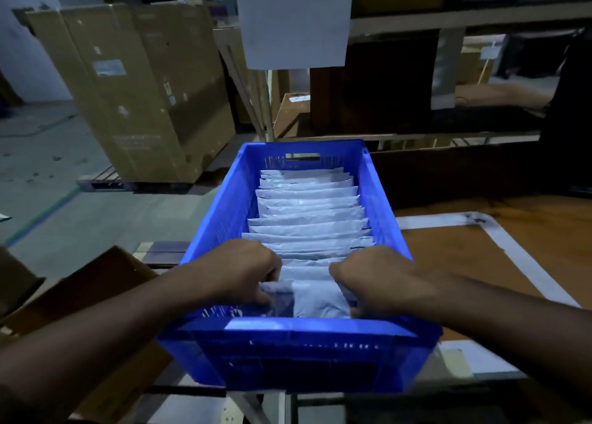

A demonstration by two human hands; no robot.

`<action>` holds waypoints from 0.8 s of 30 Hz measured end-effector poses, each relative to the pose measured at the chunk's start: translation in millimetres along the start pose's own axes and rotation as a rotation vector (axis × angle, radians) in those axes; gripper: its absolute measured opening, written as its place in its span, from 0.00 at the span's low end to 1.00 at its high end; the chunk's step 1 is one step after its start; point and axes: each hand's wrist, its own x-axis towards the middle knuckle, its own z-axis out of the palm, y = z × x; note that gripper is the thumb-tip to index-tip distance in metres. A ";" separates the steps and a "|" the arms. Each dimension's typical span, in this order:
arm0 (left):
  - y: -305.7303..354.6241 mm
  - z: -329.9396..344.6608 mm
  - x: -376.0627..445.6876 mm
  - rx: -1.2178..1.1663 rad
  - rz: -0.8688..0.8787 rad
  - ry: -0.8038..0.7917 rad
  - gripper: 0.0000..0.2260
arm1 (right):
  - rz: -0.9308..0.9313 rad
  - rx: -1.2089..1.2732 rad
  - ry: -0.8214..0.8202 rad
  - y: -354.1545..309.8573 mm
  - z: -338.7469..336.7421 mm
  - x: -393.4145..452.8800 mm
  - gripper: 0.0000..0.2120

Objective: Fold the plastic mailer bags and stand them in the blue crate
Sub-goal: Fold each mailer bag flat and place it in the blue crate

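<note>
A blue plastic crate stands in front of me, long side running away from me. Inside it, several folded white mailer bags stand upright in a row from the far wall toward me. At the near end, a folded white mailer bag sits between my hands, just inside the crate's front wall. My left hand grips its left edge with curled fingers. My right hand grips its right edge the same way. Both wrists lie over the crate's rim.
The crate rests at the left edge of a wooden table marked with white tape. Large cardboard boxes stand on a pallet at the back left. A metal shelf rack with a hanging white sheet is behind. Flattened cardboard lies lower left.
</note>
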 end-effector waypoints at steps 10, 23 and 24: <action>-34.6 -33.2 -9.3 -0.195 0.000 0.208 0.13 | 0.102 0.075 0.148 20.8 -40.2 -10.4 0.18; -28.2 8.5 3.9 -0.174 0.106 -0.086 0.14 | 0.032 0.108 0.063 8.6 2.5 14.8 0.16; -24.6 13.1 5.3 -0.140 0.118 -0.097 0.15 | 0.017 0.080 0.080 6.1 10.2 19.2 0.15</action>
